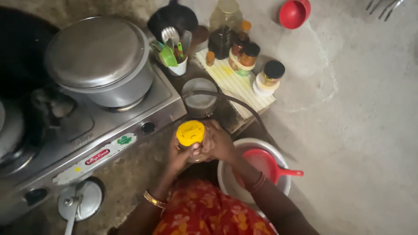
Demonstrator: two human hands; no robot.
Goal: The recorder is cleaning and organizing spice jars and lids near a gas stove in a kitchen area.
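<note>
Head view: both hands, left hand (177, 156) and right hand (220, 142), grasp a yellow-lidded jar (190, 135).

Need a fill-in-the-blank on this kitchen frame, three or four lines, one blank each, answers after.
1. Both hands hold a jar whose lid is ____ in colour.
2. The large metal pot sits on the ____.
3. The red strainer lies in a ____ bowl.
4. The red cup stands on the ____.

Missing words: yellow; stove; white; floor
</note>
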